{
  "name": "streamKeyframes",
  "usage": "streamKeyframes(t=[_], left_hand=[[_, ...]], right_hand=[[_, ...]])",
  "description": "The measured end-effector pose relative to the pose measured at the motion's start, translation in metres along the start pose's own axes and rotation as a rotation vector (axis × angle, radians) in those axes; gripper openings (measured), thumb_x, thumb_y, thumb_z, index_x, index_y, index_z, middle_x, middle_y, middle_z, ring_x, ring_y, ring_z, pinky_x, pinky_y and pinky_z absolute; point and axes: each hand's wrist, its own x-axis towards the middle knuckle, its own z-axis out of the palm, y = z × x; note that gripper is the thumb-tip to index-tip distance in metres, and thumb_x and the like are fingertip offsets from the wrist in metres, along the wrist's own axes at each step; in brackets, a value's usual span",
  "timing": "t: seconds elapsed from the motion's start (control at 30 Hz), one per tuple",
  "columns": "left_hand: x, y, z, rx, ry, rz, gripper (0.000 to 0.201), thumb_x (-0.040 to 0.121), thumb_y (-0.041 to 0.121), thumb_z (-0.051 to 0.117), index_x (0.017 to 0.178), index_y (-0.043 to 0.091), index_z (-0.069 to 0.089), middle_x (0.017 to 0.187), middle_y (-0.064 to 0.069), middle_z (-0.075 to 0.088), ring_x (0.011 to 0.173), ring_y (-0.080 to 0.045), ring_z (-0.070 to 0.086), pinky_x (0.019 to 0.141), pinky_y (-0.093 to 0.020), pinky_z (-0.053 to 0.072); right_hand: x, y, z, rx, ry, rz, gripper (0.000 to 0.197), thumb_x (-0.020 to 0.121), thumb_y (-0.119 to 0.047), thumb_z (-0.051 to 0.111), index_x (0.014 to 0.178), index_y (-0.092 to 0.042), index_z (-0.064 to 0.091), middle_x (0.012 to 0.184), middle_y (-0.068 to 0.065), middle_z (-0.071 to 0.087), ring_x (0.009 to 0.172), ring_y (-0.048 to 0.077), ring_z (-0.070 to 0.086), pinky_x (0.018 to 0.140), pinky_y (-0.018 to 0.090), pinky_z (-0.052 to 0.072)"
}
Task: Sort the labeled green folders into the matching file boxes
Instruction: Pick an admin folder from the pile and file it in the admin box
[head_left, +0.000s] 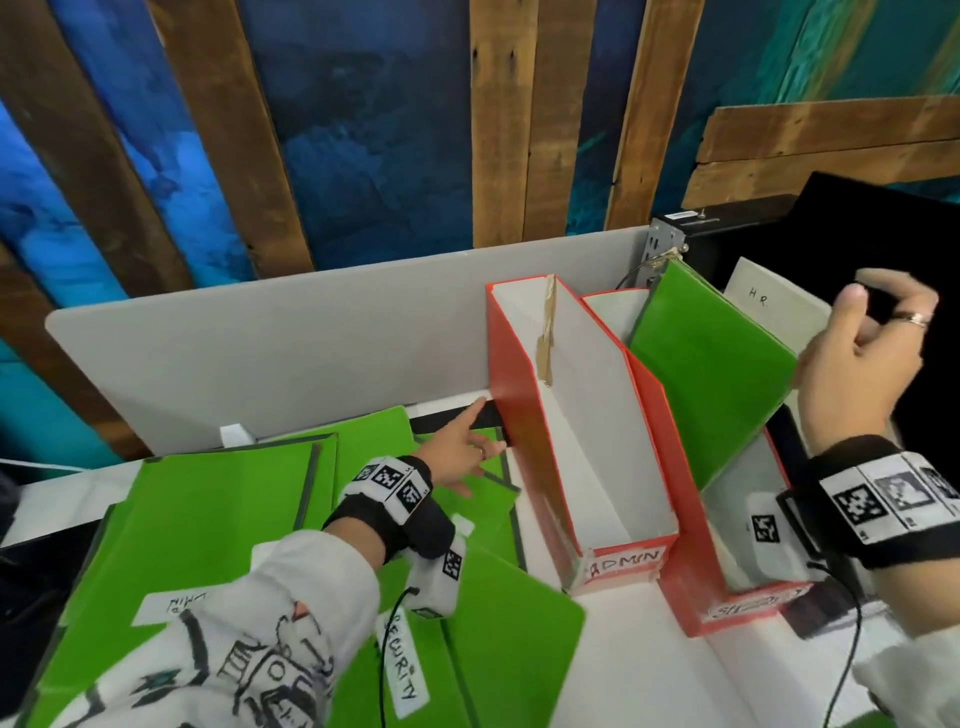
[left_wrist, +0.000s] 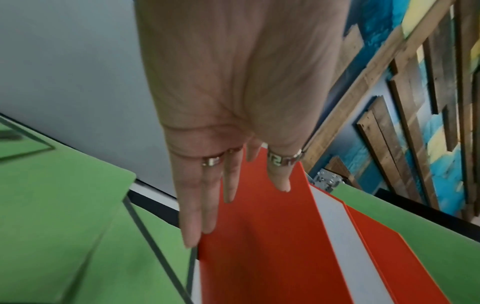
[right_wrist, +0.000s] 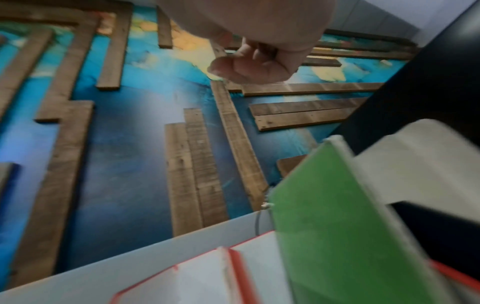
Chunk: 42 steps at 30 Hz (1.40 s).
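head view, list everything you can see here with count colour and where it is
ADMIN box: one, red outside and white inside, centre of the desk, nothing visible in it
second box: one, red, just right of the ADMIN box, front label unreadable
standing folder: one, green, leaning in the second box
HR label: one, white, behind the standing folder
flat folders: several overlapping, green, on the desk at left; exact count unclear
SECURITY label: one, white, on a near folder
divider: one, grey, along the back of the desk
wall: blue paint with brown wooden planks
left hand: fingers straight, over the flat folders beside the ADMIN box
right hand: raised at right, fingers curled, holding nothing
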Motion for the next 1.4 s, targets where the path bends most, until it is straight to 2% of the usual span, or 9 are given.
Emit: streamKeyframes(t=[0.1,0.3,0.47,0.53,0.63,0.93,1.2,1.3,1.4], left_hand=[[-0.015,-0.026,-0.031,0.013,0.016,-0.049,0.061,0.095,0.016,0.051,0.148,0.024,0.021,0.102,0.005,0.056,0.094,-0.020,0.054,0.061,-0.029,0.053],[-0.047,-0.095,-0.089,0.082,0.018,-0.182,0.053,0.095,0.006,0.043,0.145,0.019,0.028,0.136,-0.008,0.053,0.101,-0.025,0.053,0.068,-0.028,0.047],[-0.065,-0.164,-0.123,0.178,0.073,-0.226,0.051,0.095,0.018,0.051,0.142,0.010,0.033,0.126,-0.014,0.054,0.062,-0.010,0.044,0.044,-0.009,0.036],[-0.076,-0.194,-0.138,0.259,0.096,-0.272,0.053,0.095,0.022,0.052,0.143,0.012,0.031,0.139,-0.015,0.046,0.090,-0.019,0.058,0.068,-0.014,0.047],[-0.086,-0.233,-0.152,0.348,0.124,-0.329,0.060,0.094,0.022,0.053,0.146,0.013,0.025,0.153,-0.011,0.030,0.136,-0.026,0.037,0.109,-0.033,0.032],[-0.101,-0.319,-0.175,0.543,0.010,-0.475,0.083,0.092,0.044,0.048,0.149,0.027,-0.009,0.159,-0.003,-0.002,0.145,-0.037,0.005,0.115,-0.061,0.002],[-0.108,-0.320,-0.177,0.375,-0.059,-0.447,0.077,0.097,0.021,0.044,0.148,0.024,-0.014,0.158,-0.004,-0.013,0.141,-0.042,-0.018,0.116,-0.055,-0.002],[-0.108,-0.315,-0.178,0.369,-0.090,-0.455,0.087,0.094,0.029,0.052,0.147,0.026,-0.017,0.158,-0.004,-0.016,0.141,-0.042,-0.017,0.116,-0.055,-0.004],[-0.108,-0.310,-0.181,0.369,-0.128,-0.441,0.097,0.088,0.039,0.058,0.146,0.028,-0.020,0.157,-0.009,-0.015,0.145,-0.038,-0.007,0.117,-0.053,-0.005]], right_hand=[[-0.032,-0.034,0.019,0.150,-0.108,-0.049,0.007,0.094,-0.031,0.039,0.095,-0.036,0.042,0.039,-0.007,0.047,0.031,0.012,0.037,0.033,0.026,0.032],[-0.119,-0.075,0.071,0.256,-0.380,-0.028,0.013,0.096,-0.028,0.040,0.093,-0.040,0.046,0.041,-0.002,0.048,0.034,0.019,0.041,0.038,0.029,0.033],[-0.200,-0.068,0.116,0.129,-0.664,0.070,0.014,0.097,-0.026,0.042,0.090,-0.034,0.051,0.047,0.001,0.049,0.039,0.022,0.048,0.046,0.033,0.044],[-0.238,-0.056,0.135,0.002,-0.810,0.135,0.014,0.097,-0.031,0.043,0.089,-0.025,0.054,0.047,0.002,0.053,0.043,0.021,0.053,0.056,0.040,0.051],[-0.290,-0.038,0.153,-0.113,-1.025,0.214,0.014,0.097,-0.028,0.044,0.087,-0.027,0.053,0.050,0.000,0.057,0.046,0.018,0.054,0.062,0.045,0.053],[-0.398,-0.038,0.190,-0.135,-1.644,0.595,0.023,0.101,-0.014,0.032,0.114,-0.017,0.050,0.079,-0.003,0.057,0.059,0.007,0.049,0.052,0.020,0.041],[-0.430,-0.056,0.210,-0.147,-1.610,0.879,0.045,0.095,-0.021,0.050,0.136,-0.011,0.033,0.084,-0.001,0.059,0.068,0.009,0.055,0.063,0.024,0.051],[-0.435,-0.065,0.213,-0.131,-1.667,0.935,0.066,0.089,-0.028,0.060,0.143,-0.013,0.026,0.121,0.010,0.056,0.097,0.018,0.058,0.083,0.033,0.056],[-0.446,-0.080,0.216,-0.119,-1.634,0.957,0.077,0.087,-0.016,0.062,0.148,-0.018,0.015,0.150,0.015,0.028,0.127,0.030,0.045,0.077,0.034,0.058]])
